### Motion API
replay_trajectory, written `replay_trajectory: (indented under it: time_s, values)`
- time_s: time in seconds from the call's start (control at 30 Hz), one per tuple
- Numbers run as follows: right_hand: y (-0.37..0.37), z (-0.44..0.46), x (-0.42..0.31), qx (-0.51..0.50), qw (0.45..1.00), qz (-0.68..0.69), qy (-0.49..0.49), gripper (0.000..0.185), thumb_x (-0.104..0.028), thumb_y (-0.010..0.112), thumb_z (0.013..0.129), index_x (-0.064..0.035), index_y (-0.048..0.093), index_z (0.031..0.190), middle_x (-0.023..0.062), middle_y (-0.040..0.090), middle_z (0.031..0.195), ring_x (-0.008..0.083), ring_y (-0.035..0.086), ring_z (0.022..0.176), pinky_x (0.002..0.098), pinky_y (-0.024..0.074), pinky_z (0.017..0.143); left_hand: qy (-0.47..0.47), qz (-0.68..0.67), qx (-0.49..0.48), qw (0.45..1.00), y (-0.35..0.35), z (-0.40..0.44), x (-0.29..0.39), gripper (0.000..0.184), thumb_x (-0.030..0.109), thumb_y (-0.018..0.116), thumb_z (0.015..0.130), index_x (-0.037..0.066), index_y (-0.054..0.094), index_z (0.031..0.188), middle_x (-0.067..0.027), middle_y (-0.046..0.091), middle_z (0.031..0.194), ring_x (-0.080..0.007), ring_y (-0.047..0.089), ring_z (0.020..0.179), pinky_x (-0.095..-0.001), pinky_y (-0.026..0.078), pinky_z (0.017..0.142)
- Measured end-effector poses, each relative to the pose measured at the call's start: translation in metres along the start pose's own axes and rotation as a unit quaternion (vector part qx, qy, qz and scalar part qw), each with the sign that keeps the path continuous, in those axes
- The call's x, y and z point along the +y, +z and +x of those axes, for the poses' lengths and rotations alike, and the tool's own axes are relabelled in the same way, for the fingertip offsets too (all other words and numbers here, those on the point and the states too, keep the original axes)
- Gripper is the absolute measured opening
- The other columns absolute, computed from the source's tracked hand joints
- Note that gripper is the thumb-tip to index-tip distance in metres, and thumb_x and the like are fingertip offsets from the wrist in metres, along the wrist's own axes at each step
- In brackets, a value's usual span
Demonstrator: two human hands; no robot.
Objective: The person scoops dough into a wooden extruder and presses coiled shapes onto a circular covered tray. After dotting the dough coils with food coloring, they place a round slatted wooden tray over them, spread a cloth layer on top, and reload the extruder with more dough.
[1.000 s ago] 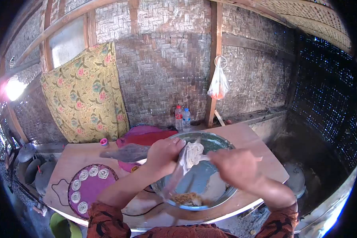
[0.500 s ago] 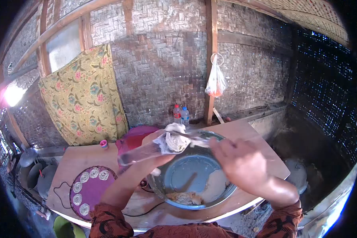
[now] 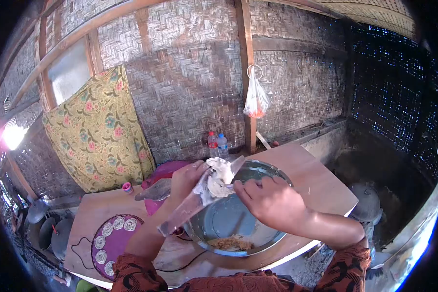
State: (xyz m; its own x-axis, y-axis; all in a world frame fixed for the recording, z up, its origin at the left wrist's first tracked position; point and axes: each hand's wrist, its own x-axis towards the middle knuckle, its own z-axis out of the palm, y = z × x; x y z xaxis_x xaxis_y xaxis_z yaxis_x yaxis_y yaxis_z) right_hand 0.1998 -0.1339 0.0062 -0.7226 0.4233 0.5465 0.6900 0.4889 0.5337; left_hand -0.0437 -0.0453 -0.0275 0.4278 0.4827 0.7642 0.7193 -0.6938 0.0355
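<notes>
My left hand [image 3: 186,179] is closed around a clear plastic bag [image 3: 187,214] whose long, stiff-looking end slants down to the left. Pale, sticky dough [image 3: 221,177] fills and bulges from the bag's mouth. My right hand [image 3: 275,198] grips a thin spoon-like utensil [image 3: 230,186], its tip pressed against the dough; that end is mostly hidden. Below both hands stands a wide metal basin [image 3: 222,221] with leftover batter and brownish crumbs along its near side. To the left, several coiled dough rosettes [image 3: 100,257] sit in a ring on a round purple board [image 3: 113,239].
A wooden table [image 3: 321,182] carries everything. Behind my left hand lies pink cloth or plastic [image 3: 173,167], near a small pink cup [image 3: 127,187]. Two bottles [image 3: 222,144] stand at the back by the woven wall. A dark cord [image 3: 180,267] crosses the table.
The plastic bag has tilted more upright, its lower end swinging down toward the basin's edge. My right hand has moved slightly left and down, with the utensil now deeper in the dough.
</notes>
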Motion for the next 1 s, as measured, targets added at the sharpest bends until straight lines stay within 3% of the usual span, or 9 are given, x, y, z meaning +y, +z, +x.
replay_trajectory:
  time_s: [0.07, 0.23, 0.4, 0.47, 0.6, 0.73, 0.83, 0.9, 1.0]
  values:
    - [-0.010, -0.011, 0.001, 0.048, 0.999, -0.007, 0.009, 0.021, -0.016, 0.058, 0.073, -0.0065, 0.060, 0.092, 0.0000, 0.050, 0.066, 0.0125, 0.053, 0.057, 0.0256, 0.0426, 0.049, -0.119, -0.269, 0.029, 0.955, 0.009, -0.008, -0.007, 0.025, 0.023, 0.065, 0.075, 0.010, 0.060, 0.096, -0.0075, 0.062, 0.089, -0.0281, 0.063, 0.075, -0.0345, 0.052, 0.065]
    - [-0.029, -0.008, 0.027, 0.108, 0.988, -0.012, 0.110, 0.030, -0.015, 0.058, 0.071, -0.0086, 0.061, 0.100, 0.0004, 0.050, 0.070, 0.0145, 0.054, 0.058, 0.0275, 0.0453, 0.051, -0.204, 0.001, -0.114, 0.972, -0.010, -0.022, -0.045, 0.038, 0.035, 0.056, 0.089, 0.006, 0.054, 0.114, -0.0087, 0.062, 0.105, -0.0213, 0.062, 0.094, -0.0354, 0.051, 0.084]
    - [-0.031, -0.004, 0.004, 0.054, 0.996, -0.014, 0.064, 0.017, -0.014, 0.058, 0.071, -0.0085, 0.059, 0.088, 0.0012, 0.050, 0.069, 0.0146, 0.056, 0.060, 0.0269, 0.0461, 0.051, -0.005, -0.040, 0.065, 0.997, 0.020, -0.023, -0.075, 0.035, 0.036, 0.072, 0.068, 0.010, 0.057, 0.085, -0.0094, 0.056, 0.076, -0.0315, 0.059, 0.069, -0.0381, 0.048, 0.059]
    - [-0.016, 0.003, -0.005, 0.029, 0.998, 0.001, 0.050, 0.029, -0.017, 0.056, 0.072, -0.0116, 0.060, 0.101, -0.0008, 0.050, 0.072, 0.0138, 0.054, 0.063, 0.0265, 0.0446, 0.051, -0.126, -0.212, 0.015, 0.969, 0.028, -0.029, -0.055, 0.031, 0.034, 0.071, 0.071, 0.010, 0.057, 0.085, -0.0083, 0.056, 0.075, -0.0286, 0.059, 0.068, -0.0360, 0.047, 0.059]
    - [0.008, -0.004, -0.029, -0.017, 1.000, 0.008, 0.007, 0.033, -0.018, 0.056, 0.073, -0.0117, 0.060, 0.105, -0.0011, 0.050, 0.071, 0.0131, 0.054, 0.063, 0.0272, 0.0444, 0.052, -0.055, 0.003, -0.057, 0.997, -0.007, -0.019, 0.002, 0.017, 0.024, 0.064, 0.081, 0.009, 0.056, 0.083, -0.0031, 0.057, 0.075, -0.0188, 0.060, 0.069, -0.0312, 0.048, 0.063]
    - [-0.032, -0.023, -0.008, 0.033, 0.997, 0.024, 0.061, 0.023, -0.016, 0.058, 0.072, -0.0084, 0.060, 0.094, -0.0001, 0.049, 0.068, 0.0133, 0.054, 0.058, 0.0255, 0.0441, 0.048, -0.100, -0.108, 0.047, 0.988, -0.024, -0.025, 0.001, 0.013, 0.021, 0.060, 0.083, 0.009, 0.057, 0.084, -0.0030, 0.057, 0.075, -0.0189, 0.061, 0.072, -0.0302, 0.049, 0.065]
    - [-0.038, -0.014, 0.006, 0.054, 0.996, 0.015, 0.075, 0.024, -0.015, 0.058, 0.071, -0.0099, 0.061, 0.094, -0.0003, 0.049, 0.069, 0.0133, 0.054, 0.058, 0.0253, 0.0439, 0.049, -0.044, 0.124, -0.031, 0.991, -0.021, -0.018, -0.026, 0.027, 0.032, 0.069, 0.074, 0.009, 0.055, 0.083, -0.0086, 0.056, 0.075, -0.0258, 0.060, 0.069, -0.0335, 0.048, 0.059]
    - [-0.035, -0.009, 0.004, 0.053, 0.998, 0.013, 0.043, 0.018, -0.015, 0.058, 0.071, -0.0090, 0.060, 0.088, -0.0002, 0.049, 0.068, 0.0138, 0.054, 0.058, 0.0256, 0.0444, 0.049, -0.169, -0.061, -0.035, 0.983, -0.021, -0.019, -0.018, 0.025, 0.030, 0.069, 0.074, 0.010, 0.057, 0.084, -0.0082, 0.057, 0.076, -0.0271, 0.061, 0.068, -0.0353, 0.048, 0.059]
    - [-0.031, -0.001, -0.007, -0.004, 0.999, -0.014, 0.043, 0.034, -0.015, 0.057, 0.072, -0.0119, 0.060, 0.106, -0.0006, 0.051, 0.073, 0.0141, 0.055, 0.061, 0.0257, 0.0450, 0.052, -0.073, -0.068, -0.020, 0.995, -0.028, -0.010, 0.015, 0.024, 0.027, 0.068, 0.073, 0.010, 0.059, 0.088, -0.0086, 0.059, 0.078, -0.0309, 0.061, 0.070, -0.0378, 0.048, 0.059]
